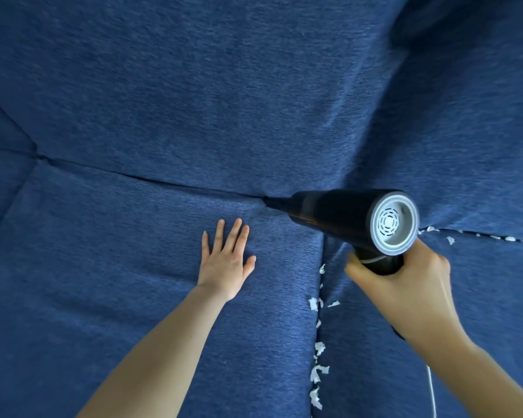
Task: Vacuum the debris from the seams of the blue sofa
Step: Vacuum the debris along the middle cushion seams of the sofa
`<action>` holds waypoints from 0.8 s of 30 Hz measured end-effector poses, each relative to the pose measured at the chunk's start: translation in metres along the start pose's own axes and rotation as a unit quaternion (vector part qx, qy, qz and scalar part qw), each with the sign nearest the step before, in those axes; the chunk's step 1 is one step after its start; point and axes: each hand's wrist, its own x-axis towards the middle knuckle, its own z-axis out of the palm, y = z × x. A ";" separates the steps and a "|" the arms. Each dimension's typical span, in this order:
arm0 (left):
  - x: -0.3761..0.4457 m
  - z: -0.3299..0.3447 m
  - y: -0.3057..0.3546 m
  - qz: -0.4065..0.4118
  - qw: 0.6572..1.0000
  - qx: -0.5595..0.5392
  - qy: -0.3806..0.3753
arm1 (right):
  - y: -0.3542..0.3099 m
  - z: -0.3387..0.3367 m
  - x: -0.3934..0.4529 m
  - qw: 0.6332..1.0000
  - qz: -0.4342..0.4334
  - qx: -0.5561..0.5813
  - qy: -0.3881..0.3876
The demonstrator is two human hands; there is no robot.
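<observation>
The right hand (405,276) grips the handheld vacuum (351,218) by its handle (probably light enough for one hand). The left hand (225,260) lies flat, fingers straight, on the soft blue sofa (194,101); the paper scraps (317,372) look featherlight.

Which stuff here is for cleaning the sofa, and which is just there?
For the job:
handheld vacuum
right hand holding it
white paper scraps
blue sofa
left hand pressing the cushion

Just there:
thin white cord

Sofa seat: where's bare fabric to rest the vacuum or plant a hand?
Bare: the left seat cushion around the flat left hand. Crowded: paper scraps line the seam between cushions, more scraps along the right back seam, beside the handheld vacuum.
</observation>
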 end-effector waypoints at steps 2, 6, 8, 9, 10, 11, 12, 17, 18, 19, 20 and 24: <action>-0.002 -0.001 0.003 -0.007 1.000 -0.003 -0.002 | 0.005 -0.008 0.000 1.000 -0.002 0.000 -0.001; -0.004 -0.007 0.014 -0.033 0.999 -0.016 -0.016 | 0.011 -0.016 0.006 1.000 -0.010 -0.008 -0.003; -0.004 -0.008 0.019 -0.046 0.998 -0.025 -0.022 | 0.013 -0.017 0.010 1.000 -0.020 -0.011 -0.009; -0.003 -0.009 0.022 -0.053 0.998 -0.030 -0.027 | 0.015 -0.020 0.010 1.000 -0.024 -0.010 -0.009; -0.003 -0.009 0.025 -0.056 0.997 -0.036 -0.033 | 0.018 -0.023 0.010 1.000 -0.024 -0.008 -0.008; -0.002 -0.010 0.030 -0.056 0.997 -0.040 -0.040 | 0.022 -0.028 0.010 1.000 -0.021 -0.006 -0.007; -0.002 -0.011 0.035 -0.050 0.997 -0.043 -0.047 | 0.025 -0.032 0.009 1.000 -0.017 -0.003 -0.005; -0.002 -0.011 0.067 -0.042 0.996 -0.039 -0.075 | 0.044 -0.047 0.015 1.000 0.002 0.010 0.010; -0.002 -0.009 0.070 -0.049 0.995 -0.036 -0.075 | 0.046 -0.047 0.017 1.000 0.004 0.010 0.010; -0.002 -0.008 0.073 -0.055 0.995 -0.033 -0.074 | 0.048 -0.047 0.018 1.000 0.004 0.008 0.008; -0.001 -0.007 0.076 -0.060 0.995 -0.032 -0.074 | 0.051 -0.048 0.019 1.000 0.005 0.006 0.006; -0.002 -0.006 0.081 -0.071 0.994 -0.035 -0.073 | 0.057 -0.059 0.022 1.000 0.013 0.011 0.009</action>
